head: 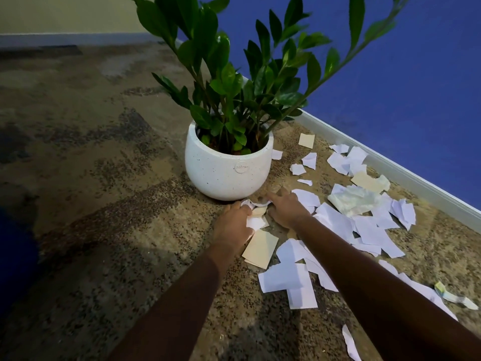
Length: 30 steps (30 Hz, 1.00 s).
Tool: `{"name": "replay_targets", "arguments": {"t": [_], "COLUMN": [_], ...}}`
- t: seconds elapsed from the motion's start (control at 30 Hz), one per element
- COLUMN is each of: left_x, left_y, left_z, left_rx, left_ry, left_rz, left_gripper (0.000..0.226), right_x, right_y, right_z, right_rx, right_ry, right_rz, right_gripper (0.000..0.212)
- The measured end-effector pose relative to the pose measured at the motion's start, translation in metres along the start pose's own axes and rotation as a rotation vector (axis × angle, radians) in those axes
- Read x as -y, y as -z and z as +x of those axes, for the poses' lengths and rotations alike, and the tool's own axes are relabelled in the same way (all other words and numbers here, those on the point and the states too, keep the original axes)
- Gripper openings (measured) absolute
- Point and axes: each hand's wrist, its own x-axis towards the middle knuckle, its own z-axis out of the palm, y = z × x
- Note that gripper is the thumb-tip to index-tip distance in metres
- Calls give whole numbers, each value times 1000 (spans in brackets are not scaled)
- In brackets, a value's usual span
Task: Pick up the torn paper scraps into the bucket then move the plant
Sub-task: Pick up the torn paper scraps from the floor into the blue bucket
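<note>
A leafy green plant (234, 82) stands in a round white pot (226, 173) on the carpet. Several torn white and cream paper scraps (369, 230) lie scattered to the right of the pot, toward the wall. Just in front of the pot my left hand (233, 225) holds a small bunch of scraps (256, 220). My right hand (283, 208) reaches in beside it, fingers on a white scrap (263, 203) at the pot's base. A cream piece (260, 248) lies under my left wrist. No bucket is in view.
A blue wall (390, 74) with a pale baseboard (390, 162) runs along the right. Patterned brown carpet (104, 152) spreads to the left and far side. A dark blue shape (13, 251) sits at the left edge.
</note>
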Motion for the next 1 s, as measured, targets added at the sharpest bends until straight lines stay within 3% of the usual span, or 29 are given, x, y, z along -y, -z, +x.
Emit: {"name": "replay_targets", "arguments": {"t": [0.23, 0.47, 0.53, 0.63, 0.7, 0.87, 1.0], "left_x": [1, 14, 20, 30, 35, 46, 59], "left_y": [11, 27, 31, 37, 40, 49, 59], "left_z": [-24, -53, -60, -70, -74, -82, -84], "left_rx": [-64, 16, 85, 258, 333, 461, 420], "left_ry": [62, 59, 59, 82, 85, 100, 160], "left_rz": [-99, -66, -82, -139, -139, -132, -93], "left_gripper": [32, 34, 29, 28, 29, 34, 38], "right_x": [-9, 3, 9, 21, 28, 52, 68], "right_y": [-7, -14, -21, -28, -27, -21, -24], "right_z": [-39, -85, -96, -106, -104, -86, -85], "right_rx": [-61, -9, 47, 205, 244, 320, 258], "right_ry": [-97, -82, -36, 15, 18, -110, -175], "right_rz": [242, 339, 321, 155, 81, 92, 143], "right_gripper": [20, 26, 50, 107, 120, 106, 87]}}
